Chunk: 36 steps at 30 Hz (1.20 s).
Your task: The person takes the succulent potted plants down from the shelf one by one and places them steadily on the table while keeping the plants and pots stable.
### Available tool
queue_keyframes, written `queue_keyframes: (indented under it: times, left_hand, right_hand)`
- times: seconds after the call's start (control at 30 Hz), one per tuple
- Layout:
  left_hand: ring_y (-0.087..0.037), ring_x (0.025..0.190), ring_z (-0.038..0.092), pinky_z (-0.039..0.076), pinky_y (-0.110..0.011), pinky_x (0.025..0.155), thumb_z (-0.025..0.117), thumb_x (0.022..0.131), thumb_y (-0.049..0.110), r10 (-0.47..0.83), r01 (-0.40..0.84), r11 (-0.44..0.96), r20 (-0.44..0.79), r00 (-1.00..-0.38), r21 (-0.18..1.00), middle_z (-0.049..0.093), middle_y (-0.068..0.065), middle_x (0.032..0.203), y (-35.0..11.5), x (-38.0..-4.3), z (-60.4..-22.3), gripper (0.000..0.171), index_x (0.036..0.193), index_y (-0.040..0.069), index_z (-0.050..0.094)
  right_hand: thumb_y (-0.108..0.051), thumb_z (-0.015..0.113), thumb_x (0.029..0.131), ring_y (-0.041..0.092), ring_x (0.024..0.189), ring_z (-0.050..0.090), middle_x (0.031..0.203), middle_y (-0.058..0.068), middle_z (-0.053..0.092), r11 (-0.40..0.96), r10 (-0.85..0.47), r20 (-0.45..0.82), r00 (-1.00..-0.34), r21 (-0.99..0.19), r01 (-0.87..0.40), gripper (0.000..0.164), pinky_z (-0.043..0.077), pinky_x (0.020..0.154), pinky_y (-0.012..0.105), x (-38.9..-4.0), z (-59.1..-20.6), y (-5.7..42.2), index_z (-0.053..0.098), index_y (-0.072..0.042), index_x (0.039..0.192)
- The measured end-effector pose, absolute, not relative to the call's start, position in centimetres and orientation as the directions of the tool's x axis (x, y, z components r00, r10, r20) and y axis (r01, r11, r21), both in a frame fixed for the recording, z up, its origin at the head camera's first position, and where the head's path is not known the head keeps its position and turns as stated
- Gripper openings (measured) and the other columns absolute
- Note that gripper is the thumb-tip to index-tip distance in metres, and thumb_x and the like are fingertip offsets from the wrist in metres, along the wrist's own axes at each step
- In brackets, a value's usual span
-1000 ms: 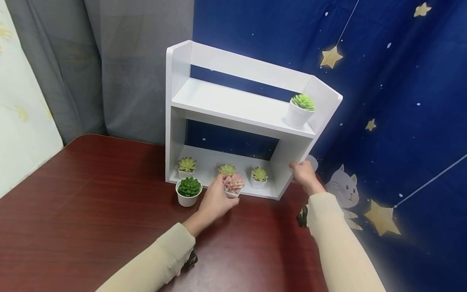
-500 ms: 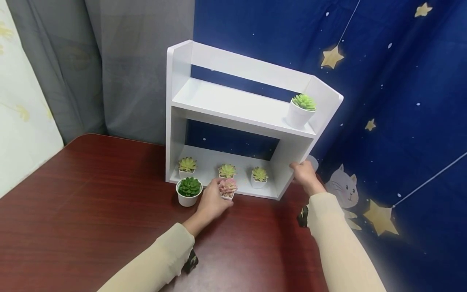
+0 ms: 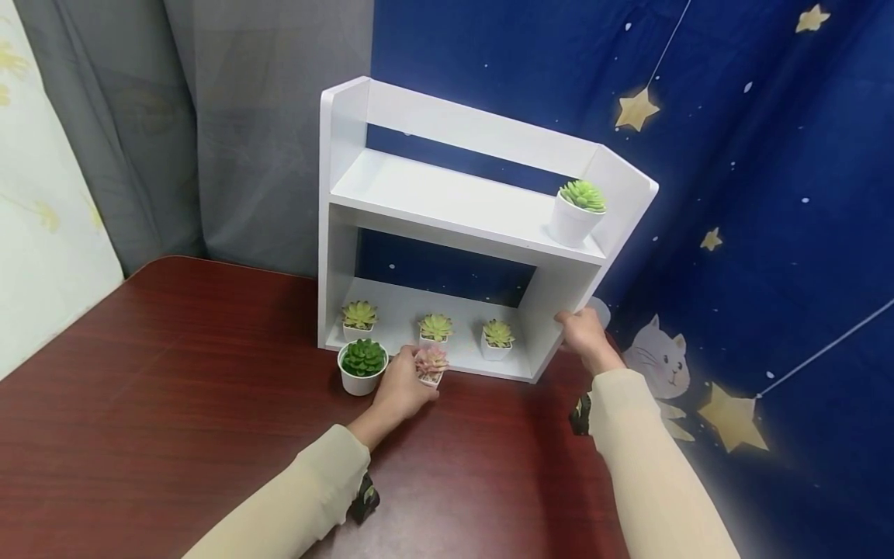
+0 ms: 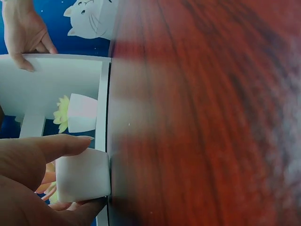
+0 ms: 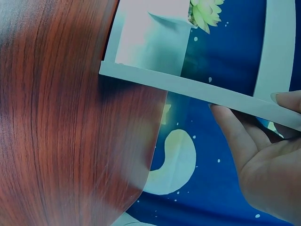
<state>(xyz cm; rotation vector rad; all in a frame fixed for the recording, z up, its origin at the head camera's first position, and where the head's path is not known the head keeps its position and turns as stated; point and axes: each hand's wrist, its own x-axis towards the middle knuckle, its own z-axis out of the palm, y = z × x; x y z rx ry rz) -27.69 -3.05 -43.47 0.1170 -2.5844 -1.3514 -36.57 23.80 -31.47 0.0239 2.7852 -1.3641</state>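
In the head view my left hand [image 3: 403, 388] pinches the white pot of a pink succulent [image 3: 431, 362], just in front of the lower shelf. The left wrist view shows thumb and fingers on either side of the white pot [image 4: 83, 176]. My right hand [image 3: 587, 337] grips the right side panel of the white shelf unit [image 3: 461, 213], thumb inside and fingers outside. On the lower shelf stand a left yellow-green succulent [image 3: 359, 317], a middle one [image 3: 434, 329], partly hidden by the pink plant, and a right one [image 3: 497, 338].
A dark green succulent [image 3: 362, 366] in a round white pot stands on the table [image 3: 230, 388], close left of my left hand. A bright green succulent [image 3: 579, 211] sits at the upper shelf's right end. Behind hang grey [image 3: 279, 140] and blue curtains [image 3: 726, 256].
My left hand has moved left and slightly towards me with the pink succulent, uncovering more of the middle yellow-green plant. The right hand stays on the side panel.
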Motion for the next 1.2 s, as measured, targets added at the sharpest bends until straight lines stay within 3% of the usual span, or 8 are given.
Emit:
queue_keyframes:
  times: [0.43, 0.77, 1.07, 1.2]
  left_hand:
    - [-0.038, 0.111, 0.065, 0.053, -0.049, 0.098, 0.089, 0.065, 0.006, -0.154, 0.025, 0.628, 0.156, -0.976, 0.778, 0.064, -0.027, 0.12, -2.8, -27.6, -43.3, 0.082, 0.135, -0.009, 0.048]
    - [-0.045, 0.126, 0.056, 0.048, -0.053, 0.107, 0.091, 0.069, 0.013, -0.135, 0.009, 0.608, 0.114, -0.984, 0.794, 0.048, -0.034, 0.141, -2.6, -26.7, -42.1, 0.107, 0.151, -0.012, 0.027]
    - [-0.042, 0.154, 0.022, 0.036, -0.057, 0.118, 0.088, 0.074, 0.013, -0.045, 0.115, 0.662, 0.192, -0.98, 0.74, 0.026, -0.028, 0.162, -1.5, -25.0, -39.0, 0.108, 0.157, -0.003, 0.021]
    - [-0.038, 0.154, 0.026, 0.037, -0.054, 0.118, 0.086, 0.079, 0.018, 0.003, 0.198, 0.701, 0.274, -0.962, 0.685, 0.032, -0.021, 0.162, -1.0, -24.6, -37.6, 0.103, 0.159, 0.003, 0.023]
  right_hand:
    - [-0.016, 0.038, 0.103, 0.047, 0.136, 0.05, 0.15, 0.032, 0.045, 0.605, -0.001, -0.047, -0.999, -0.796, 0.037, 0.053, 0.048, 0.106, 0.057, -36.7, -31.6, 24.0, 0.034, 0.009, 0.15]
    - [-0.015, 0.037, 0.103, 0.046, 0.134, 0.053, 0.147, 0.033, 0.048, 0.591, -0.013, -0.046, -0.999, -0.806, 0.03, 0.052, 0.05, 0.105, 0.054, -36.7, -31.7, 24.0, 0.037, 0.011, 0.147]
    - [-0.014, 0.037, 0.103, 0.048, 0.134, 0.052, 0.147, 0.034, 0.047, 0.587, -0.015, -0.037, -0.999, -0.809, 0.022, 0.051, 0.049, 0.106, 0.056, -36.6, -31.6, 23.9, 0.036, 0.012, 0.147]
    - [-0.013, 0.037, 0.103, 0.048, 0.135, 0.052, 0.147, 0.034, 0.047, 0.578, -0.017, -0.038, -0.999, -0.815, 0.021, 0.051, 0.047, 0.107, 0.057, -36.7, -31.8, 23.9, 0.036, 0.012, 0.148]
